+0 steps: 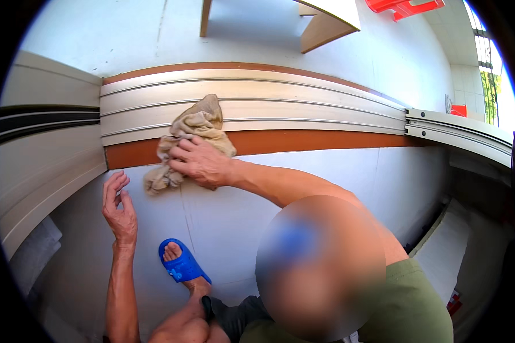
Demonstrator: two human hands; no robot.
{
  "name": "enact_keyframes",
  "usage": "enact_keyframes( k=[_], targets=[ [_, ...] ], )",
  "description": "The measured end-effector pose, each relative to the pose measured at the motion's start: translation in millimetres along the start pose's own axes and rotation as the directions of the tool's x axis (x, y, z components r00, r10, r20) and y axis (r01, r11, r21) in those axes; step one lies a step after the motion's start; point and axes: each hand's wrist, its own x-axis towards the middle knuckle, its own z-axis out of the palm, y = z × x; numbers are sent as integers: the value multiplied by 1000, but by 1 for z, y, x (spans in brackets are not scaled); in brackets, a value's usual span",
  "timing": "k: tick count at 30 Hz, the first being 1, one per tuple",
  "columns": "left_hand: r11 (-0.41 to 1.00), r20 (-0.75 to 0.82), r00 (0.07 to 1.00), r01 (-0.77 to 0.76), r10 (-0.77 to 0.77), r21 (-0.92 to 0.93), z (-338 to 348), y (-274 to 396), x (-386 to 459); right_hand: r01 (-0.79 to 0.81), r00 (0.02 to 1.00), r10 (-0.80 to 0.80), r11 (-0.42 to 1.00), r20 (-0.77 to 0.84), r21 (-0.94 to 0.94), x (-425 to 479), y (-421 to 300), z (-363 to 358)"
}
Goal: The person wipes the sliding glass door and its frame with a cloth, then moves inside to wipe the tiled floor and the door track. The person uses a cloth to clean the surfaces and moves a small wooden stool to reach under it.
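My right hand (pixel 202 163) is on a crumpled beige cleaning cloth (pixel 197 122), fingers bent into its folds. The cloth lies across the metal sliding-door track (pixel 292 100) and the reddish-brown sill strip (pixel 283 140), and its lower end reaches the white floor tiles (pixel 223 214). Dirty patches show on the fabric. My left hand (pixel 119 208) is held over the tiles near the left end of the sill, empty, with its fingers loosely curled and apart.
At left rises the metal door frame (pixel 51 150); at right stands the sliding door panel's edge (pixel 459 128). Beyond the track are wooden furniture legs (pixel 326 32) and a red plastic stool (pixel 405 7). My foot in a blue slipper (pixel 184 263) rests on the tiles. A blurred disc hides the lower middle.
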Motion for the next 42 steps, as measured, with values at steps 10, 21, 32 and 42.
enact_keyframes(
  k=[10, 21, 32, 42],
  targets=[
    [966, 525, 844, -216, 111, 143, 46, 52, 19, -903, 385, 823, 244, -417, -353, -441, 131, -246],
    [851, 647, 757, -397, 90, 345, 84, 128, 108, -340, 877, 481, 629, -7, 699, -204, -72, -96],
    [763, 714, 682, -374, -158, 527, 88, 134, 97, -562, 818, 568, 823, -89, 89, -241, -38, -35],
    [817, 704, 664, -242, -254, 523, 62, 106, 82, -551, 550, 760, 642, -347, 532, -264, 35, -199]
  ],
)
